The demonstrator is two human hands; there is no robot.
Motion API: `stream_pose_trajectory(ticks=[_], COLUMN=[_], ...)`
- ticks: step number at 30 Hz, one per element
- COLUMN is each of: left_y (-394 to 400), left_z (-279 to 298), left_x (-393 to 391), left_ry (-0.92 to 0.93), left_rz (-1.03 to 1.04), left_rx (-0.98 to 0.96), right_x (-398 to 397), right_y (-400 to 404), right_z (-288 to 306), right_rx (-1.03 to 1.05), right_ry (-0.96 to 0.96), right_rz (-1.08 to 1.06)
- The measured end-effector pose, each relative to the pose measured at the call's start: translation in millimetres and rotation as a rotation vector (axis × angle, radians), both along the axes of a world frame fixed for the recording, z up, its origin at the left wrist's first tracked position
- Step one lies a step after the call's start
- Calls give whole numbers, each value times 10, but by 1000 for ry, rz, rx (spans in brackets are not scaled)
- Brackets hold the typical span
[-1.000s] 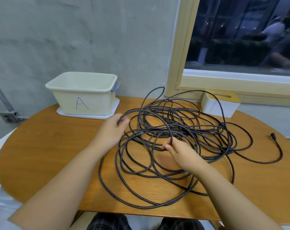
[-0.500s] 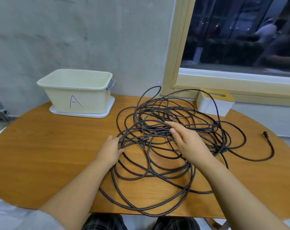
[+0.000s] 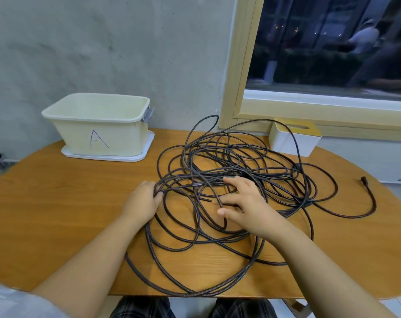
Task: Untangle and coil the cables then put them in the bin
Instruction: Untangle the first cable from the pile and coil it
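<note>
While the long dark braided cable [image 3: 229, 171] lies as a loose tangle across the middle of the oval wooden table [image 3: 46, 203], my left hand [image 3: 142, 200] grips a few strands at the heap's left edge, fingers curled round them. My right hand [image 3: 243, 206] rests on top of the pile, fingers spread and mostly straight among the loops, gripping nothing. One plug end [image 3: 364, 180] trails off to the right, apart from the heap. Pale cream plastic bin marked "A" [image 3: 98, 127] stands on a white tray [image 3: 112, 156] at back left, no cable in it. White box with yellow slotted lid [image 3: 293, 138] sits under the window frame, just behind the tangle
</note>
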State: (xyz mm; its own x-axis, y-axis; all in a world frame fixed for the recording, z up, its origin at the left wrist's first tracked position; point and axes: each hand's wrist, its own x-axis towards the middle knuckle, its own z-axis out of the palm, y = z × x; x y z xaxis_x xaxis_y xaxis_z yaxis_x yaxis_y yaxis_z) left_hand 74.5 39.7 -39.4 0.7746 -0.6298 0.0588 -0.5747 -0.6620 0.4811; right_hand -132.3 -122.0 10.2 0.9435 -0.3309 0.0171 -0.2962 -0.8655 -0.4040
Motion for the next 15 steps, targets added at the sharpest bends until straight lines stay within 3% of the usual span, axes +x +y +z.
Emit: stream_pose_trajectory(ticks=[4, 7, 15], left_y=[88, 140, 166], left_z=[309, 606, 1010], left_x=[-11, -41, 23], left_ry=[0, -25, -174], left_rz=[-76, -143, -162], left_rx=[-264, -410, -549], right_x=[67, 115, 120], right_y=[-68, -94, 5], right_z=[25, 93, 187], right_rx=[-77, 38, 193], right_ry=[-103, -151, -415], right_rz=[-98, -144, -276])
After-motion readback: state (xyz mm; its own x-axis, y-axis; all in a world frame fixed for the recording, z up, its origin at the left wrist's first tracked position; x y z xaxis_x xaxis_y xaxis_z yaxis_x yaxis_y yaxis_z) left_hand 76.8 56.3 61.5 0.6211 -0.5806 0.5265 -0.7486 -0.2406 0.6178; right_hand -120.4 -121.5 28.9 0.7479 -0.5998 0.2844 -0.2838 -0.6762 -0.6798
